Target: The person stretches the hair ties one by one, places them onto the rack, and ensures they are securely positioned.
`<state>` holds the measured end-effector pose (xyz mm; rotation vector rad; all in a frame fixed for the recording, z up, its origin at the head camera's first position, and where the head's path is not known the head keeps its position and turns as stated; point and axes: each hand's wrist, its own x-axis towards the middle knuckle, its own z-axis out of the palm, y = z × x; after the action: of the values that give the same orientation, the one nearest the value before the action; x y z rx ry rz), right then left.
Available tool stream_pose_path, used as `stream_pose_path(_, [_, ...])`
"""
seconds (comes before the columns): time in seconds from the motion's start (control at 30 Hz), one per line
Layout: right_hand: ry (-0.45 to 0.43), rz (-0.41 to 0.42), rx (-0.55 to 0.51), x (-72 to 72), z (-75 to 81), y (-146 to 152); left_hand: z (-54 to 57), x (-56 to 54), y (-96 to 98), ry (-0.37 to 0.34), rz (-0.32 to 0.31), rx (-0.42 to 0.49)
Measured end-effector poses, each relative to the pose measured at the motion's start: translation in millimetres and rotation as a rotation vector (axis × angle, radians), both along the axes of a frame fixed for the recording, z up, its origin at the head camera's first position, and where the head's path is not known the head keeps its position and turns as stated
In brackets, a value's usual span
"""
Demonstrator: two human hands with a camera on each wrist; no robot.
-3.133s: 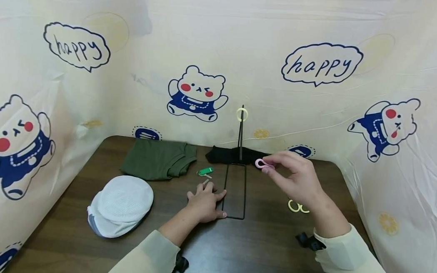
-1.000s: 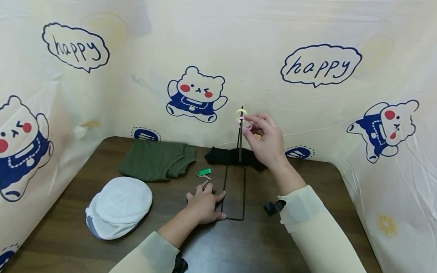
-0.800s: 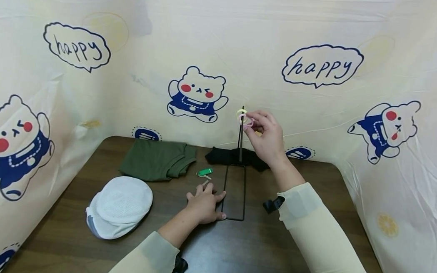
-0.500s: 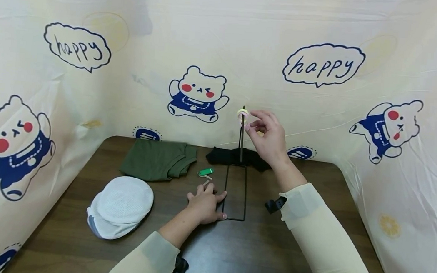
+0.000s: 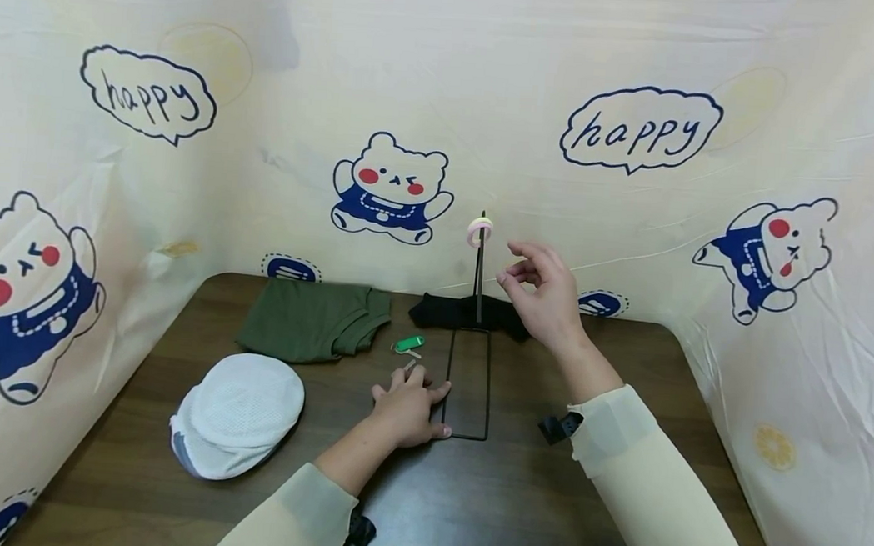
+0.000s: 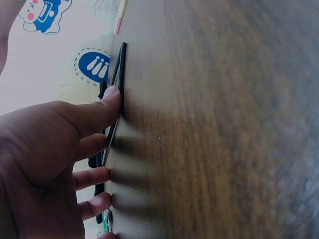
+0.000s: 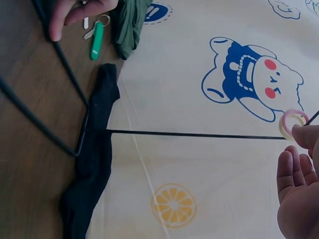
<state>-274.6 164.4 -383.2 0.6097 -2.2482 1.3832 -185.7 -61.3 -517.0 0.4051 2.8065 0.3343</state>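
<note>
A thin black wire stand (image 5: 480,280) rises at the back of the table from a flat rectangular base (image 5: 488,393). Near its top hang a pink ring (image 7: 294,112) and a pale yellow ring (image 7: 282,130), close together. My left hand (image 5: 402,409) lies with spread fingers at the base's left side, its thumb and a finger touching the wire. In the head view my right hand (image 5: 544,296) hovers just right of the rings, apart from them. Its fingers are loosely bent with nothing between them.
Behind the base lies a black sock-like cloth (image 5: 438,313). Keys with a green tag (image 5: 409,344) are beyond my left hand. A folded dark green garment (image 5: 306,319) and a white cap (image 5: 244,407) lie left. Printed fabric (image 5: 635,235) walls the back and sides.
My right hand carried the pink ring from the right to the stand's top, let it go beside the yellow one, and drew back slightly right and down. My left hand stayed put.
</note>
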Motion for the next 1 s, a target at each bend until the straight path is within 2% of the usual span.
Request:
stream_pose_path(0.2, [0.034,0.033,-0.015,13.5,-9.2,16.9,-1.3,0.1,-0.7,0.008,-0.002,0.002])
stream_pose_path(0.47, [0.064,0.001,0.051,30.6,-20.3,39.5,-2.2,1.5,-2.2,0.006,0.008,0.001])
stream_pose_path(0.7, [0.069,-0.051,0.084,41.3,-41.1,66.3,-2.6,-0.7,0.6,-0.001,0.004,0.003])
stream_pose_path(1.0, [0.025,-0.06,0.088,58.6,-68.1,88.0,-4.4,-1.3,-0.1,0.007,0.004,-0.004])
